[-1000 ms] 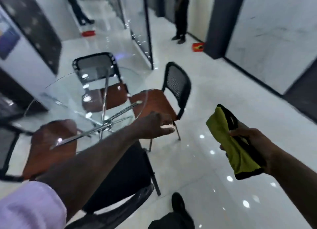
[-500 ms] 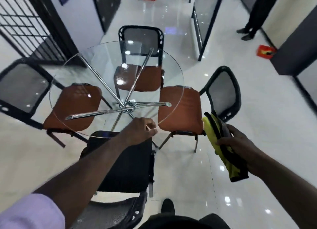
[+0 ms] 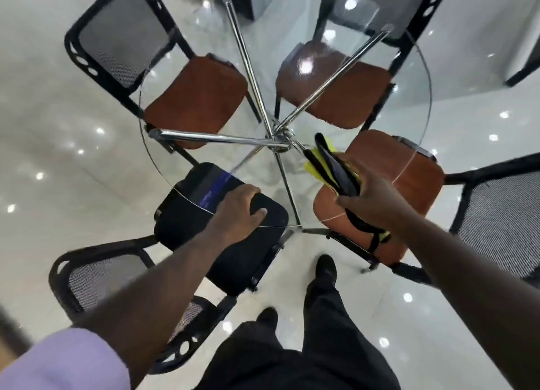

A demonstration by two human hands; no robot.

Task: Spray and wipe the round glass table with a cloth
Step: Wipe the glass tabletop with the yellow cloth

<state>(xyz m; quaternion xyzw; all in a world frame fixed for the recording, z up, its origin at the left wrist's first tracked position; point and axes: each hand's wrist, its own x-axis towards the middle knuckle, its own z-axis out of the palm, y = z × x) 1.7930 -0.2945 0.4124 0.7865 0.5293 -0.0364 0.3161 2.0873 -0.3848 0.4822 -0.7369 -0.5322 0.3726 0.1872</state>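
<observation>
The round glass table (image 3: 257, 173) stands on crossed chrome legs (image 3: 280, 135) right in front of me. My left hand (image 3: 238, 210) rests on its near edge with bent fingers and the thumb flat on the glass, holding nothing. My right hand (image 3: 377, 198) grips a folded yellow and black cloth (image 3: 330, 164) over the right side of the tabletop, close to the leg hub. Whether the cloth touches the glass I cannot tell. No spray bottle is in view.
Several mesh-backed chairs ring the table: a black-seated one (image 3: 222, 243) under my left hand, and brown-seated ones at far left (image 3: 195, 97), far right (image 3: 336, 91) and near right (image 3: 394, 202). My shoes (image 3: 325, 268) stand on glossy white floor between two chairs.
I have stepped up to the table and now look straight down on it. My right hand carried the cloth from beside the table over the glass. My left hand stays at the near edge.
</observation>
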